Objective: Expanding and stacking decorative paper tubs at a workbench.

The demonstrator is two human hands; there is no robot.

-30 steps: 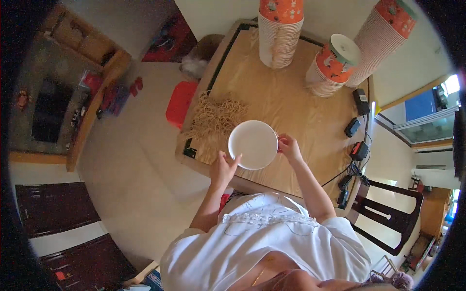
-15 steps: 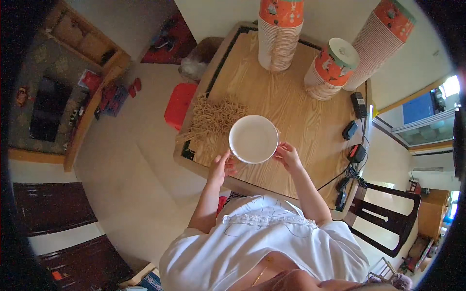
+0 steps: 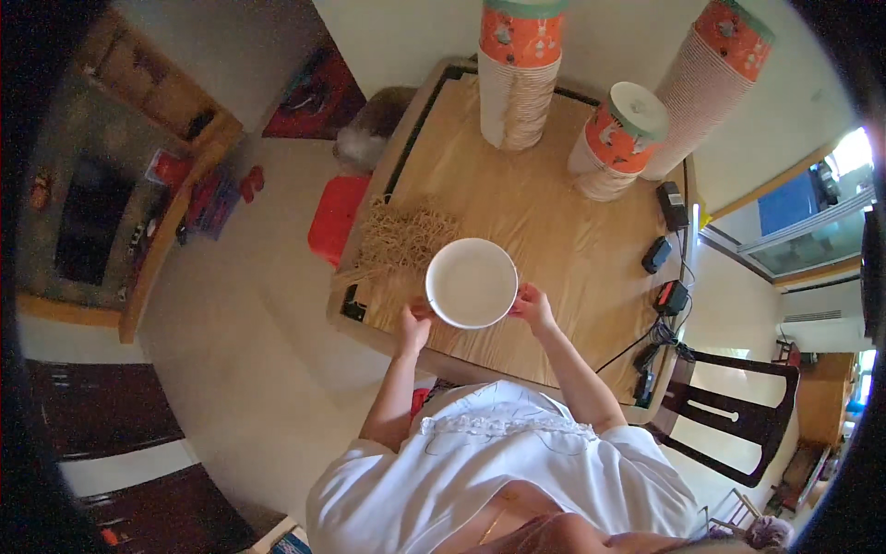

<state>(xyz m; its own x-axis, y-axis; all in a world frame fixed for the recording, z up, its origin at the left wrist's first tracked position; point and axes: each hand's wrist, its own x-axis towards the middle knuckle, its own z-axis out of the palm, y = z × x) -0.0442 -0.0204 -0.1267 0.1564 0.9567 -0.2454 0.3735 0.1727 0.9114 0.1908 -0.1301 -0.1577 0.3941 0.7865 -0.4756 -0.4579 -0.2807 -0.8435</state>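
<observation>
Head view: looking down on a wooden bench (image 3: 554, 240) with a person's two arms entering from 6 o'clock.
Bowl: white round paper bowl (image 3: 472, 283), near the bench's front edge, mouth facing up toward the camera; round, so no long axis shows.
Left hand: left hand (image 3: 414, 325) at the bowl's 8 o'clock rim, fingers curled against it.
Right hand: right hand (image 3: 533, 306) at the bowl's 4 o'clock rim, fingers pinching the edge.
Neighbours: heap of tan rubber bands (image 3: 404, 235) at the bowl's 10 o'clock; three stacks of orange-printed paper bowls (image 3: 519, 78) at 12 to 2 o'clock; black chargers (image 3: 672, 297) at 3 o'clock.
Hidden: bowl's underside and whether it rests on the bench cannot be told; fingertips under the rim unseen.
</observation>
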